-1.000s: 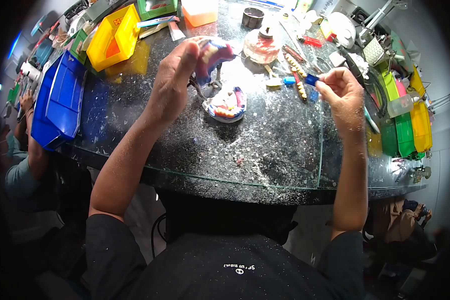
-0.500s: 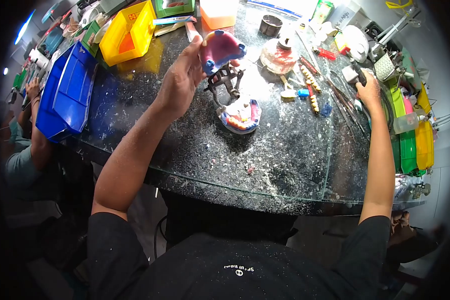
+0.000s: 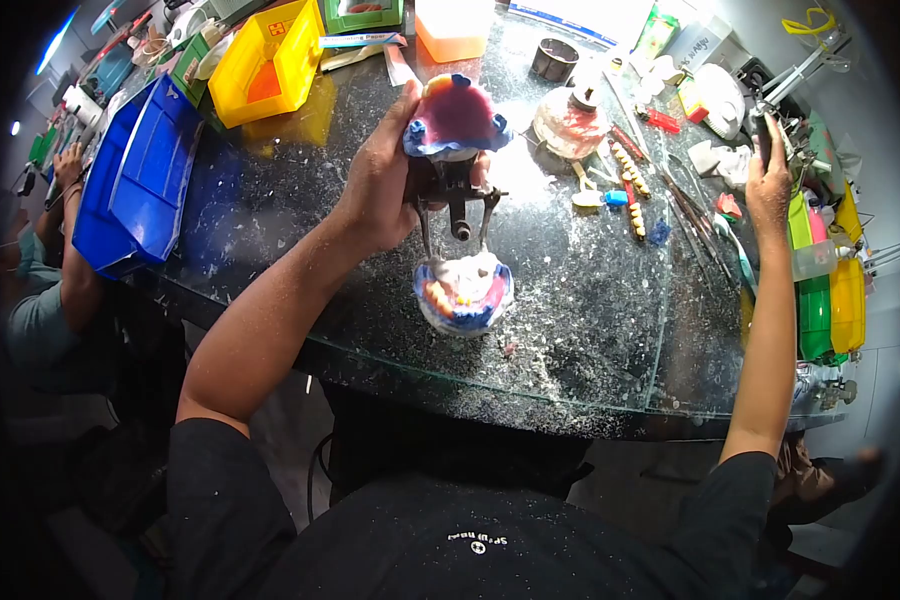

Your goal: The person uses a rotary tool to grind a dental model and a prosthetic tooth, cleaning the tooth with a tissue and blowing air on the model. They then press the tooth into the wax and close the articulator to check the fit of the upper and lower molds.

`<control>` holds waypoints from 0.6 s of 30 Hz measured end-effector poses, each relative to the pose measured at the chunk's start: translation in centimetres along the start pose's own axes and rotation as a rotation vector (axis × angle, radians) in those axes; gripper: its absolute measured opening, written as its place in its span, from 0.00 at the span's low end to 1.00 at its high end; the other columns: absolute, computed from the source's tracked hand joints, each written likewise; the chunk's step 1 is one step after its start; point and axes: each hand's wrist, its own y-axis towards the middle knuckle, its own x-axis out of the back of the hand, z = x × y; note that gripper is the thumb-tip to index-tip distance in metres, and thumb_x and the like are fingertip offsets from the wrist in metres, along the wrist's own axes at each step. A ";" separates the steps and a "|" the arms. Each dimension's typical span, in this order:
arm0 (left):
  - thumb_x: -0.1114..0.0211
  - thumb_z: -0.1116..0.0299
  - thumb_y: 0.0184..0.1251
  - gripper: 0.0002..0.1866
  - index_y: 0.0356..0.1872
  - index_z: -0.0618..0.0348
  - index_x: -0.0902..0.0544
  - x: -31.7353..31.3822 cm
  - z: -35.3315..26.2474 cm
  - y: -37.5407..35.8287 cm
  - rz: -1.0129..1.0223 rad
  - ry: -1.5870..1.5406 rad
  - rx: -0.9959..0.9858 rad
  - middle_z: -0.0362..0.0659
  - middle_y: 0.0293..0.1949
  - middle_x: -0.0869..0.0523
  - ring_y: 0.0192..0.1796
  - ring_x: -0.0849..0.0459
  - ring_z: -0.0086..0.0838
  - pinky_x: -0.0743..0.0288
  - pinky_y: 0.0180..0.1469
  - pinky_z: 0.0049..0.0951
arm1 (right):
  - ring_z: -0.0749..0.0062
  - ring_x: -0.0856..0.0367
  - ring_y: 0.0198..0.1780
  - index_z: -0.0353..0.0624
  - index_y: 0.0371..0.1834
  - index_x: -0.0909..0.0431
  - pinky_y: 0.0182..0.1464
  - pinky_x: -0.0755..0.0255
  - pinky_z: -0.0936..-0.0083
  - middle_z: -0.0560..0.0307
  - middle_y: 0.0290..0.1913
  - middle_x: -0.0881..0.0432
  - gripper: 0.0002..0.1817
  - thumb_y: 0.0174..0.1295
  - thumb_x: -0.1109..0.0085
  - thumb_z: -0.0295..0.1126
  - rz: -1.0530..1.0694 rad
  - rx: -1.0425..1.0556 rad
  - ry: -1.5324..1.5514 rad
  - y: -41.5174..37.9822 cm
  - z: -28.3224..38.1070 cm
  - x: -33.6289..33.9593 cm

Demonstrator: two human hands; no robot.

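Observation:
My left hand is wrapped round a dental articulator, a dark metal hinged frame that is swung wide apart. Its upper cast carries a pink wax denture base with blue wax along the edges, facing me. Below hangs the lower cast, with yellowish teeth and pink and blue wax, close over the dusty tabletop. Over at the right, my right hand is closed round a slim dark handle pointing away from me; its far end is hard to make out.
Another plaster cast stands behind the articulator, near a dark metal ring. Strips of teeth and long thin tools lie to the right. Blue and yellow bins line the left, where another person's arm shows.
My left hand has brought the articulator nearer to me and turned it to face me more squarely. My right hand has moved right, with the dark handle now raised upright.

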 end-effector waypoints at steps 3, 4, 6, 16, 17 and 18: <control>0.62 0.39 0.77 0.33 0.55 0.59 0.24 -1.4 0.1 -0.1 -0.042 -0.161 0.096 0.49 0.38 0.13 0.35 0.13 0.28 0.19 0.38 0.26 | 0.52 0.18 0.55 0.50 0.70 0.35 0.57 0.25 0.62 0.42 0.58 0.21 0.26 0.67 0.51 0.26 -0.084 0.072 -0.037 1.2 1.8 1.7; 0.62 0.39 0.77 0.32 0.55 0.59 0.24 -1.8 0.1 -0.3 -0.043 -0.161 0.093 0.49 0.38 0.13 0.35 0.13 0.29 0.20 0.38 0.26 | 0.53 0.15 0.48 0.48 0.65 0.30 0.52 0.23 0.63 0.44 0.51 0.16 0.20 0.70 0.48 0.33 -0.126 0.123 -0.032 1.5 3.1 2.2; 0.62 0.41 0.78 0.31 0.56 0.58 0.24 -1.5 0.4 -0.4 0.012 -0.171 0.087 0.49 0.39 0.14 0.35 0.13 0.29 0.20 0.40 0.27 | 0.55 0.14 0.45 0.46 0.62 0.27 0.48 0.22 0.64 0.45 0.47 0.15 0.18 0.71 0.45 0.35 -0.036 0.065 -0.005 1.4 6.2 3.4; 0.57 0.36 0.74 0.32 0.58 0.54 0.25 -1.9 -0.3 -1.3 0.082 -0.173 0.141 0.49 0.42 0.15 0.43 0.15 0.30 0.23 0.41 0.27 | 0.72 0.18 0.30 0.42 0.50 0.24 0.33 0.26 0.73 0.55 0.30 0.17 0.14 0.72 0.43 0.40 0.105 0.173 0.160 0.4 16.6 5.4; 0.57 0.35 0.74 0.33 0.59 0.54 0.26 -1.5 -0.6 -1.3 0.129 -0.159 0.136 0.49 0.43 0.15 0.44 0.15 0.30 0.23 0.43 0.28 | 0.72 0.18 0.30 0.43 0.49 0.24 0.32 0.26 0.74 0.55 0.30 0.17 0.14 0.72 0.43 0.41 0.100 0.172 0.166 0.2 17.1 5.5; 0.57 0.34 0.73 0.34 0.60 0.54 0.27 -1.2 -0.7 -1.3 0.176 -0.145 0.132 0.49 0.44 0.15 0.45 0.14 0.30 0.22 0.45 0.29 | 0.73 0.18 0.30 0.43 0.48 0.24 0.32 0.27 0.74 0.55 0.30 0.17 0.13 0.72 0.43 0.41 0.094 0.171 0.172 0.1 17.5 5.5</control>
